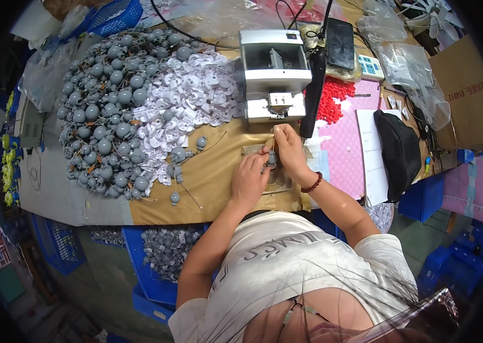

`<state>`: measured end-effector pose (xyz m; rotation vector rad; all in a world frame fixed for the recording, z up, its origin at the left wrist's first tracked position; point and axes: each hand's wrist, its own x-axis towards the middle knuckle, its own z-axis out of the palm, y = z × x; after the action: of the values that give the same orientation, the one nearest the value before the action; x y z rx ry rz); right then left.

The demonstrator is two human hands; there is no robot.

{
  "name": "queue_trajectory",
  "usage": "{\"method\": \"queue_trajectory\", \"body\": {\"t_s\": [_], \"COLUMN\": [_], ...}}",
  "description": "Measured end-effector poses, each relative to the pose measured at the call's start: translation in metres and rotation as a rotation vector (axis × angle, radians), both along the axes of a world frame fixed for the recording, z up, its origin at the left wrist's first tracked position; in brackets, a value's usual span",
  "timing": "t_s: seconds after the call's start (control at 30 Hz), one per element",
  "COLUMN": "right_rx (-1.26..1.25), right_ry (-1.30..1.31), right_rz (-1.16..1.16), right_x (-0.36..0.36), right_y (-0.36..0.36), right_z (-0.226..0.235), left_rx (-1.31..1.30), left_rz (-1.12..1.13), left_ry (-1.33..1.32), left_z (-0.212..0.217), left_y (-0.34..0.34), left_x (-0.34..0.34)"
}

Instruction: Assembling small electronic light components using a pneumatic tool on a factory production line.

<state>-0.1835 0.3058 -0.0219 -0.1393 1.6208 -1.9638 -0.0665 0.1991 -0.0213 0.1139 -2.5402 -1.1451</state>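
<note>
We found the bench covered in tan sheeting, grey toward its left end, with a pink sheet on the right and blue bins beneath. A cardboard box stood at the far right. We recorded a heap of smooth grey balls with thin wires, running into glossy white plastic pieces; small red pieces lay right of a boxy silver-grey machine. Both forearms reached inward, hands meeting in front of the machine. The left hand pinched a grey ball part at its fingertips; the right hand pressed thumb and forefinger together just above, apparently on a thin lead, too small to confirm.
</note>
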Motion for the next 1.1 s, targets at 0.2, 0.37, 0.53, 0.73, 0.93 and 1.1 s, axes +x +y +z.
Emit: {"method": "queue_trajectory", "body": {"t_s": [0.2, 0.37, 0.53, 0.73, 0.93, 1.1], "right_rx": [-0.137, -0.037, 0.042, 0.119, 0.451, 0.841], "right_ry": [0.059, 0.008, 0.024, 0.091, 0.389, 0.928], "right_rz": [0.241, 0.262, 0.309, 0.415, 0.32, -0.003], "right_x": [-0.003, -0.023, -0.013, 0.006, -0.012, -0.072], "right_y": [0.012, 0.038, 0.044, 0.062, 0.121, 0.161], "right_z": [0.024, -0.001, -0.013, -0.011, -0.008, 0.0], "left_rx": [0.058, -0.235, -0.517, -0.501, -0.504, -0.357], "left_rz": [0.099, 0.16, 0.524, 0.618, 0.611, 0.56], "left_ry": [-0.059, -0.711, -0.811, -0.545, -0.54, -0.223], "left_z": [0.037, 0.097, 0.096, 0.027, -0.018, 0.056], "left_y": [-0.025, -0.104, -0.14, -0.163, -0.184, -0.149], "left_x": [0.057, 0.194, 0.212, 0.127, 0.127, 0.112]}}
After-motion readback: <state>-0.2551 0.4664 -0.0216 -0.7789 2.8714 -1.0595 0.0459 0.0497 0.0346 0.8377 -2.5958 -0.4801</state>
